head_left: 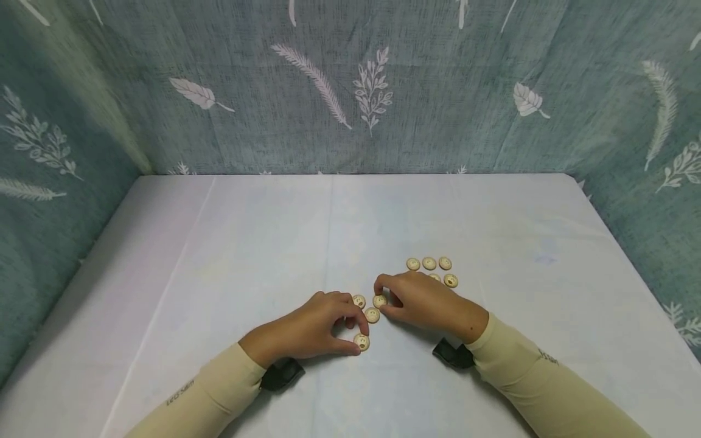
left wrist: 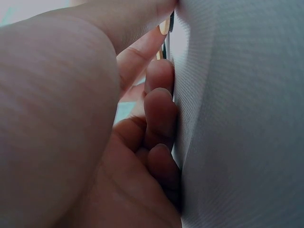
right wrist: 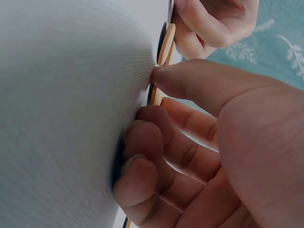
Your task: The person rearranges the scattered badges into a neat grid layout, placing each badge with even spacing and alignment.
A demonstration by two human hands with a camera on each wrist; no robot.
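In the head view my left hand pinches a small pale wooden disc with a face drawn on it, between thumb and forefinger. My right hand has thumb and forefinger on either side of a second face disc. Between the two hands lie another disc and one more disc, partly covered by the left fingers. The left wrist view shows a disc edge at the fingertips, the other fingers curled against the cloth. Past the right thumb in the right wrist view, a disc appears edge-on.
Beyond the right hand sit several more face discs in rows, one partly hidden by that hand. A white cloth covers the table. Green leaf-patterned fabric hangs along the back and both sides.
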